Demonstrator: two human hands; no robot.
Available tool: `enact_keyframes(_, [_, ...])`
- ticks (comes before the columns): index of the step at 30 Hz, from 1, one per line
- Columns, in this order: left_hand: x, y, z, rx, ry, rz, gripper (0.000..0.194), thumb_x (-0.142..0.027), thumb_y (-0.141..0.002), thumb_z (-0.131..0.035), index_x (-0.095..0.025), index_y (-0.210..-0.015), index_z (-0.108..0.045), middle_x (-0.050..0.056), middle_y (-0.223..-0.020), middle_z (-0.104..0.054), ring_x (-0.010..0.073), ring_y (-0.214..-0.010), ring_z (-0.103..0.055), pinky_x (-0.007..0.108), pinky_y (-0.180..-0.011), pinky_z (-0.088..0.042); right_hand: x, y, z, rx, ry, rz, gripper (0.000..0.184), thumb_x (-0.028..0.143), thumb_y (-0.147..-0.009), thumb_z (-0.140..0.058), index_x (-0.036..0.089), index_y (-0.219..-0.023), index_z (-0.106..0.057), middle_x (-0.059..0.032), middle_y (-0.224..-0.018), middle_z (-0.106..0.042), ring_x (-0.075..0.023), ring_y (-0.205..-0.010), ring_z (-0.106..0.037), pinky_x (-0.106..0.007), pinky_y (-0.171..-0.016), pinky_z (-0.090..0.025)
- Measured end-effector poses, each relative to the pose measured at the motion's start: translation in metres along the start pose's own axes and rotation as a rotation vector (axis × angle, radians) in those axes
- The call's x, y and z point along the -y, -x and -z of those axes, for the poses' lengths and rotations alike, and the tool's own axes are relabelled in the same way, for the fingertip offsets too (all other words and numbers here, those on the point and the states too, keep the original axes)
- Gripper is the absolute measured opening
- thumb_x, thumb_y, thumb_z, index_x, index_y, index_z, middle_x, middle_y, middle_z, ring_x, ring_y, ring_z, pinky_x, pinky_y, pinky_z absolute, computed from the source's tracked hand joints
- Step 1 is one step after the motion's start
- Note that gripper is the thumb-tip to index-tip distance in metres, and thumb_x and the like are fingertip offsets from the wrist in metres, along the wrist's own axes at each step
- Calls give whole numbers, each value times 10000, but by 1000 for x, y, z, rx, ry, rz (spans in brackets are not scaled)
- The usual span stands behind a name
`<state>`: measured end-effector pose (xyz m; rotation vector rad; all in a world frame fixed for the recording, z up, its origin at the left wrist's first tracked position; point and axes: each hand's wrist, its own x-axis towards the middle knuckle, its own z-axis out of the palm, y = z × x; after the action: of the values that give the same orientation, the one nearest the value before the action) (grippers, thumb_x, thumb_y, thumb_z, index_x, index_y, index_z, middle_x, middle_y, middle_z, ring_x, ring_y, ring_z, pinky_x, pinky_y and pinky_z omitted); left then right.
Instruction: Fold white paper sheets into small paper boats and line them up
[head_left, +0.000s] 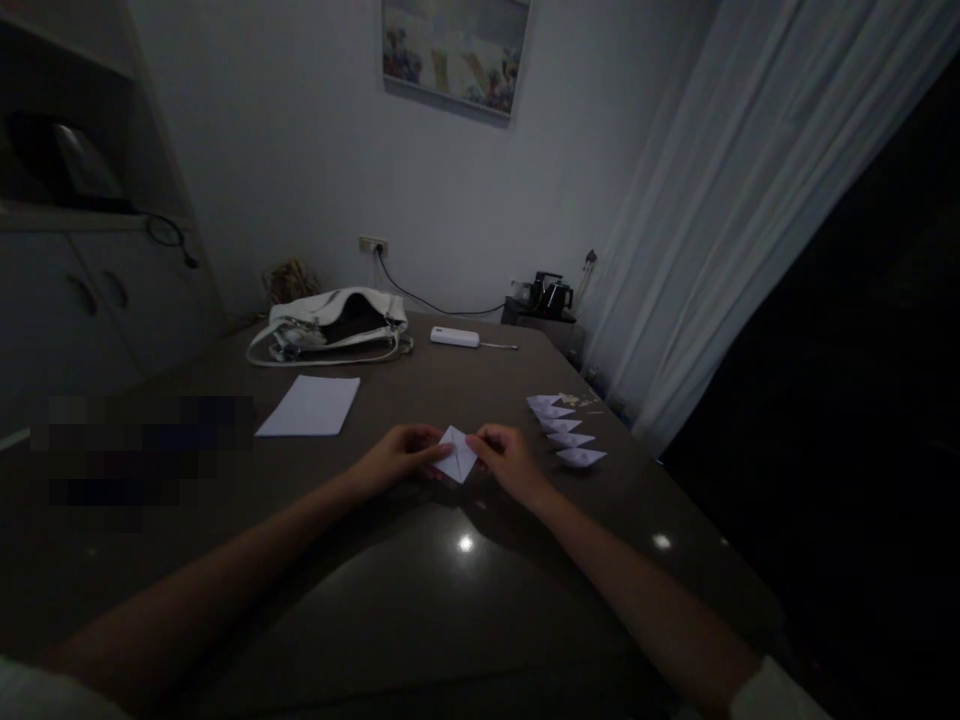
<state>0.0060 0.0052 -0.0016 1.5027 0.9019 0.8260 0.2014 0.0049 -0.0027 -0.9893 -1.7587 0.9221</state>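
Note:
A small white sheet of paper [458, 462], folded into a diamond with a crease line down its middle, is held just above the dark table. My left hand [405, 455] pinches its left corner, thumb on top and fingers beneath. At the opposite corner my right hand [508, 460] grips it the same way, thumb on the face. To the right of my right hand stand several folded paper boats [581, 457] in a row running away from me. A stack of white paper [311, 406] lies flat beyond my left hand.
A white handbag [337, 325] sits at the table's far left, with a white power bank [454, 337] and short cable beside it. Small pale scraps [577, 400] lie by the boats. Behind stand a black kettle [556, 297] and, at right, a white curtain [675, 200].

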Motion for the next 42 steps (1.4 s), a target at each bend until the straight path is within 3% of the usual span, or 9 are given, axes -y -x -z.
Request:
enact_keyframes(5, [-5,2,5,-22,-171,-65,409,-520,-738,-611,-114,-693,-597,-4,-578,-594,113,-535,-540,213,-521,-411,-11,-5,1,-36,-99,-43,302,432,-758,-587,150,-656,-546,8,-581,-537,-100,-514,-496,-214,-498,-386])
enact_keyframes(11, [-4,3,5,-35,-244,-115,415,-516,-782,-557,-112,-693,-584,5,-593,-588,125,-553,-549,225,-532,-416,-8,-3,-3,75,-260,-73,327,385,-737,-630,197,-970,-500,30,-630,-583,-110,-531,-542,-209,-505,-411])
enact_keyframes(17, [0,2,1,-92,-161,-215,365,-423,-761,-627,-150,-990,-547,11,-755,-635,151,-641,-608,260,-590,-485,-12,-4,-2,76,-245,-38,237,355,-748,-630,195,-886,-523,36,-592,-562,-107,-509,-524,-209,-493,-393])
enact_keyframes(21, [-1,2,-1,-53,-178,-223,318,-428,-753,-636,-132,-863,-603,34,-778,-649,172,-711,-622,292,-664,-504,-14,-5,-2,95,-258,-46,206,347,-749,-630,173,-855,-598,-11,-729,-627,-116,-600,-559,-228,-561,-424])
enact_keyframes(29, [0,-1,2,-112,-78,-216,450,-387,-629,-758,-114,-956,-613,89,-925,-694,232,-843,-652,367,-784,-506,-7,-1,-4,151,-343,-31,360,232,-638,-732,176,-965,-595,-25,-902,-653,-126,-734,-608,-249,-684,-467])
enact_keyframes(32, [-2,2,3,-116,-205,-275,493,-407,-681,-717,-114,-1061,-605,103,-982,-686,231,-857,-647,359,-781,-506,-10,-2,-4,141,-310,-9,352,225,-653,-720,169,-978,-598,-40,-931,-657,-131,-752,-613,-254,-694,-469])
enact_keyframes(37, [-2,7,5,-80,-668,-439,498,-415,-802,-599,-190,-1243,-541,82,-1021,-639,195,-838,-605,286,-723,-478,-12,-1,-4,170,-192,32,313,229,-688,-697,160,-979,-607,-63,-970,-660,-146,-775,-620,-267,-695,-473])
enact_keyframes(42, [-1,9,4,-6,-864,-430,440,-404,-870,-515,-225,-1272,-517,82,-1027,-596,193,-850,-579,271,-736,-440,-11,1,-5,171,-177,52,285,252,-710,-687,170,-972,-613,-73,-1025,-654,-177,-882,-622,-318,-786,-478])
